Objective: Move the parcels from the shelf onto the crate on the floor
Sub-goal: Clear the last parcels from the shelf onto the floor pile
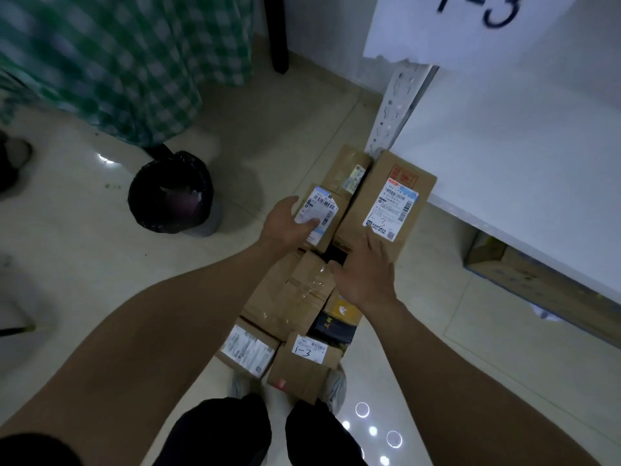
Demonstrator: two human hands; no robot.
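Atop the pile (295,297), left hand (289,222) grips small parcel (321,210); right hand (366,277) spread beside it.

black-lined bin (171,193) on tiled floor (84,264), beside green checked cloth (111,62)

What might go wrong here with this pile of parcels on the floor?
The small box, gripped by the left hand, sits at the pile's edge and may slide off toward the black bin. The large box under the right hand seems to rest on uneven parcels, so it might tip once released.
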